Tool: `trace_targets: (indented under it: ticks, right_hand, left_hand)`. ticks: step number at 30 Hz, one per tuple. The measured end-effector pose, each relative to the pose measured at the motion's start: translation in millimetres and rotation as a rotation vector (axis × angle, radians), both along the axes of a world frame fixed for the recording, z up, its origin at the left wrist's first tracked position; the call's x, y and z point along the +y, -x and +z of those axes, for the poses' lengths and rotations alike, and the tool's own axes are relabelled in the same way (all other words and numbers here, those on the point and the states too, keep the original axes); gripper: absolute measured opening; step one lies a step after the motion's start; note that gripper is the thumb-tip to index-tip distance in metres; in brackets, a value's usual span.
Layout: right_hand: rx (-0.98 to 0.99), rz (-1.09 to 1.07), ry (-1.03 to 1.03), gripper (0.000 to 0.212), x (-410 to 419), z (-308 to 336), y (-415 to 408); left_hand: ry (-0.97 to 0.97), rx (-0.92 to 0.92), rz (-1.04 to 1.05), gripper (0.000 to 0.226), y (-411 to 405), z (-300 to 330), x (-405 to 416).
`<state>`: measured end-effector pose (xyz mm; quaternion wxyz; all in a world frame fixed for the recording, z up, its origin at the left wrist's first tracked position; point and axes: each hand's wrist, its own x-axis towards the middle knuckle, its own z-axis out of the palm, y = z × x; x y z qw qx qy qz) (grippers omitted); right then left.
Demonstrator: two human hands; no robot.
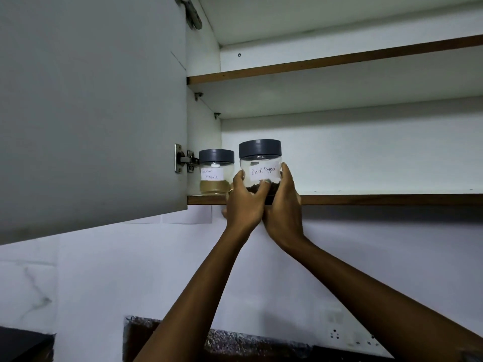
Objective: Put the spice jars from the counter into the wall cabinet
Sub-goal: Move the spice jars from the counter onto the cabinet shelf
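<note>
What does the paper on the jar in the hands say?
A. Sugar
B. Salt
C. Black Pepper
C: the label on the jar, held by the left hand and the right hand, reads "Black Pepper".

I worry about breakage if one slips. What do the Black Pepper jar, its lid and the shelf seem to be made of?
Black Pepper jar: clear and glossy, so glass or plastic; the picture cannot settle which.
Lid: matte dark grey, opaque, probably plastic.
Shelf: white smooth top with a brown front edge, likely laminated board.
</note>
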<state>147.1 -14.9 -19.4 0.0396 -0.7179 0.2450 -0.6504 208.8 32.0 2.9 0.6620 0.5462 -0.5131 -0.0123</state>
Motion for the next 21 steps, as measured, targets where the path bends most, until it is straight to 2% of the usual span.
trace_targets:
  ticks: [3,7,12,16,21]
  right_hand:
    - [0.030,-0.167,0.010,0.074,-12.4,-1.5,-15.1]
    - [0.048,-0.305,-0.019,0.065,-17.5,4.9,-23.8]
    - [0.207,-0.414,-0.074,0.077,-28.4,-4.1,-26.9]
    - [0.348,-0.454,-0.086,0.085,-24.9,0.1,-28.0]
    - [0.414,-0.476,-0.099,0.088,-22.6,1.4,-24.9]
  left_hand:
    - [-0.085,-0.110,0.193,0.062,-11.7,-3.2,-10.8]
    - [-0.144,-0.150,0.285,0.065,-17.4,1.8,-19.0]
    - [-0.053,-0.059,0.338,0.049,-19.8,-11.2,-37.3]
    - [-0.063,-0.082,0.485,0.051,-23.5,-9.2,-38.5]
    - [-0.071,-0.116,0.530,0.050,-25.2,-10.0,-39.9]
